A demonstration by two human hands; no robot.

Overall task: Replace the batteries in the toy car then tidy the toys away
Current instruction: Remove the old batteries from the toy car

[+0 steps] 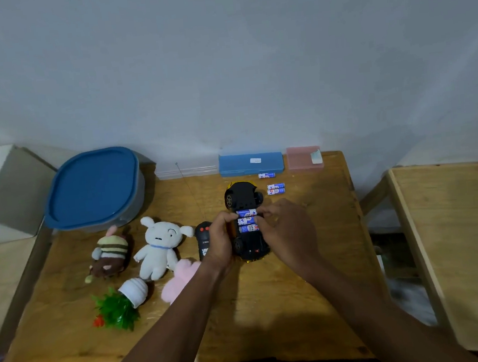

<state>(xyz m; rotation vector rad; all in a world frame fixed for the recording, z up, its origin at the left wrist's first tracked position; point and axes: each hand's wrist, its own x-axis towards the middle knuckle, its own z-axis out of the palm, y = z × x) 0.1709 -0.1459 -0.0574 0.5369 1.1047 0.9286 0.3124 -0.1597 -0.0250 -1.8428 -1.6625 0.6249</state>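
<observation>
The toy car (242,195) lies upside down on the wooden table (272,294), black underside up, its battery bay uncovered. Three blue-and-white batteries (247,221) sit side by side in the bay. My left hand (221,241) grips the car's left side, its fingertips on the top battery's left end. My right hand (288,231) pinches that same battery's right end. Loose batteries lie behind the car: one (266,175) near the blue case, two (276,189) together. The black remote control (203,239) lies just left of my left hand.
A blue-lidded grey tub (95,188) stands back left. A blue case (250,162) and a pink case (305,158) line the wall. A striped plush (110,256), white plush (159,247), pink plush (181,277) and toppled fake plant (121,306) lie left. Another table (457,247) stands right.
</observation>
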